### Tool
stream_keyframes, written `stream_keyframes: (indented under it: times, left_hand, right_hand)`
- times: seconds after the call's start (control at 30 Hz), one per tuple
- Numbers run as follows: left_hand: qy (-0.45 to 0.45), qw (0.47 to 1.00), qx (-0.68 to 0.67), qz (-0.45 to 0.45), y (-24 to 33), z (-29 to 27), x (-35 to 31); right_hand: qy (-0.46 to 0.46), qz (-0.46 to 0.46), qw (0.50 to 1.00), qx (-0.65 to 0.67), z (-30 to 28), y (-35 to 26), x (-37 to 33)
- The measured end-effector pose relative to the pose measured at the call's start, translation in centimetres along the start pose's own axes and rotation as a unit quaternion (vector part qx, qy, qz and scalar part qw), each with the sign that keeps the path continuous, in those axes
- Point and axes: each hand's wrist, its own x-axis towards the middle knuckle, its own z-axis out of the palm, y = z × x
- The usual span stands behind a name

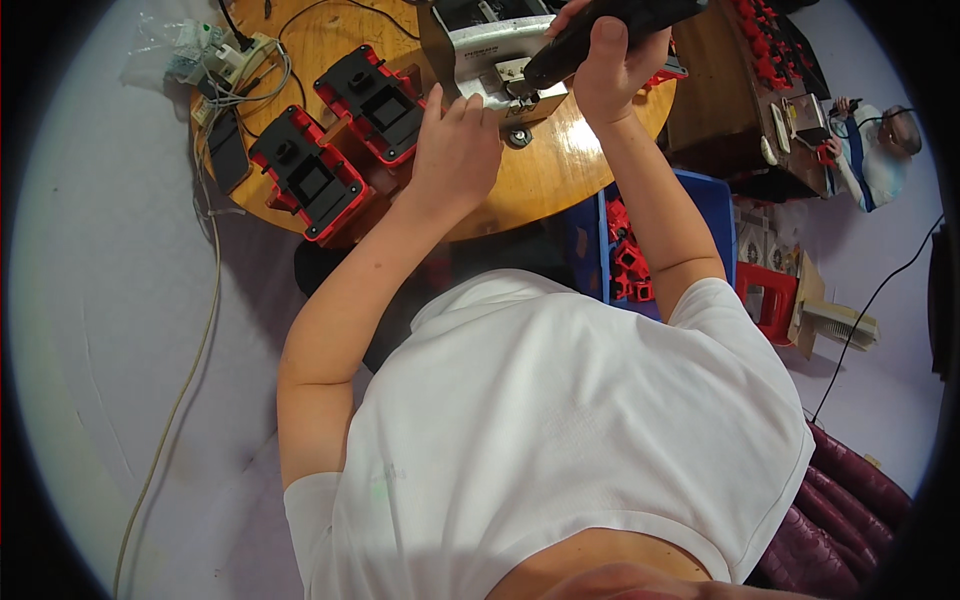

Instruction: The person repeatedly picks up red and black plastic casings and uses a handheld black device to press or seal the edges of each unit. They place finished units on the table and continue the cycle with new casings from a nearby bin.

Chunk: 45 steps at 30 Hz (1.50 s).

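Note:
My right hand point(612, 80) is closed around a black handheld tool point(590, 45). The tool's rounded end sits just above a small metal block on a silver metal device point(500, 50) at the table's far edge. My left hand point(460, 150) is bent at the near left of that device, one outer finger raised and the rest curled. Its thumb and whatever it pinches are hidden. Left of it lie two red-framed black units point(375, 105) with square openings, the nearer-left red-black unit point(308, 175) beside the other. A small round metal part point(519, 137) rests near the device.
The round wooden table point(540, 195) also carries a dark phone-like slab point(228, 155) and a power strip point(240, 65) with tangled cables. Below its right edge stands a blue bin point(715, 215) of red parts. A brown cabinet point(715, 100) and another person point(875, 150) are at right.

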Motion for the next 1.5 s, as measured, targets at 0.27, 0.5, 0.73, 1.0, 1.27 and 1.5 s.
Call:
stream_keyframes:
  times: [0.27, 0.5, 0.73, 1.0, 1.27, 1.5]
  left_hand:
    - [0.014, 1.0, 0.021, 0.005, 0.1, 0.6, -0.1]
    - [0.014, 1.0, 0.014, -0.004, 0.1, 0.7, -0.2]
    - [0.0, 1.0, 0.008, -0.004, 0.2, 0.6, -0.1]
    - [0.208, 0.962, -0.175, 0.025, -2.7, -2.8, -3.1]
    - [0.288, 0.82, -0.278, -0.41, -17.5, -1.7, -12.3]
    - [0.144, 0.688, -0.547, -0.454, -16.5, -3.2, -11.0]
  right_hand:
    - [-0.003, 0.004, 1.0, 0.015, -1.0, 2.1, -1.2]
    - [-0.002, 0.013, 1.0, 0.017, -0.4, 1.4, -1.5]
    - [-0.004, 0.003, 1.0, 0.024, 0.3, 1.1, -1.3]
    - [-0.088, 0.195, 0.977, 0.019, 2.7, 0.4, 2.6]
    - [-0.065, 0.044, 0.968, 0.24, 17.5, 0.8, 2.5]
    - [-0.077, 0.091, 0.961, 0.251, 26.0, 2.2, -0.5]
